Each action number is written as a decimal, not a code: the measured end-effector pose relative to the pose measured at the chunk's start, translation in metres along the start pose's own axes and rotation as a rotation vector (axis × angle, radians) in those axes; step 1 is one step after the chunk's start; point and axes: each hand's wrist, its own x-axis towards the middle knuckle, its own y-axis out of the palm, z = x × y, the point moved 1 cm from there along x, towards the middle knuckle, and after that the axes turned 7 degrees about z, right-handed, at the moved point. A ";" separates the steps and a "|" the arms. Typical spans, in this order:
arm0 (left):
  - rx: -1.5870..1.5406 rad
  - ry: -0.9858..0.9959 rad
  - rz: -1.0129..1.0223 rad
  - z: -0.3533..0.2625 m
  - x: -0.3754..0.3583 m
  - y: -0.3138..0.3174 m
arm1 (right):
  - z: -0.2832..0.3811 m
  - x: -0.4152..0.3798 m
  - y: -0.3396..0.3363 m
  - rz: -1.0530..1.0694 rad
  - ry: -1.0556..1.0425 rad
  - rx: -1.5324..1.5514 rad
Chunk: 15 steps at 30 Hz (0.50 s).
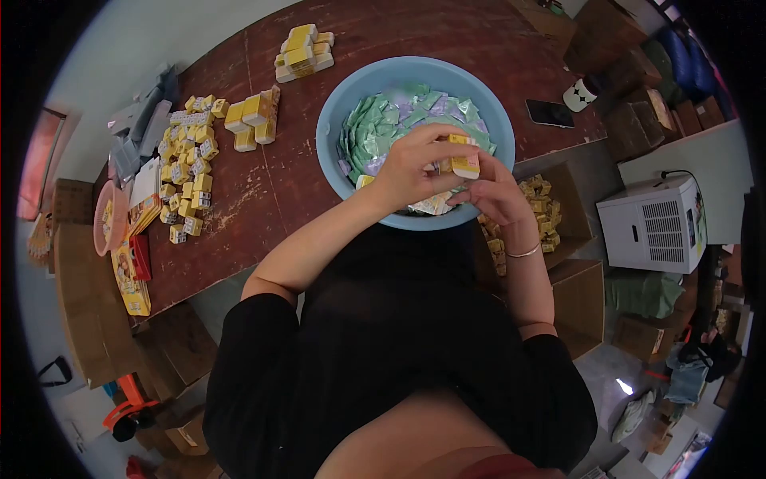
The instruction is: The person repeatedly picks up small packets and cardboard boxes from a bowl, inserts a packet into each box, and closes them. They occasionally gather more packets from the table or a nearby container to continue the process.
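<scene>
A small yellow-and-white box (464, 164) is held up between both hands, over the near side of a blue basin (329, 136). My left hand (416, 166) grips it from the left, fingers closed along its upper side. From the right, my right hand (501, 198) has its fingers curled at the box's edge, with the thumb below it. Green and lilac sachets (375, 128) fill the basin. Under my hands, a whitish printed piece (432, 205) lies at the near rim, partly covered.
Stacked yellow boxes (299, 56) stand at the back of the red-brown table (263, 191), with many small ones (189, 164) grouped at left. A phone (550, 113) and a cup (581, 94) are at right. Below, a carton (570, 203) holds yellow boxes.
</scene>
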 end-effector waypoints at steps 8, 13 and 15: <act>-0.175 -0.118 0.050 0.006 -0.003 -0.007 | -0.005 0.000 0.004 -0.273 0.015 -0.435; -0.277 -0.209 0.024 0.000 0.001 -0.008 | 0.001 -0.001 0.010 -0.258 -0.049 -0.510; -0.249 -0.236 0.055 -0.007 0.006 -0.013 | 0.001 0.000 0.010 -0.250 -0.083 -0.554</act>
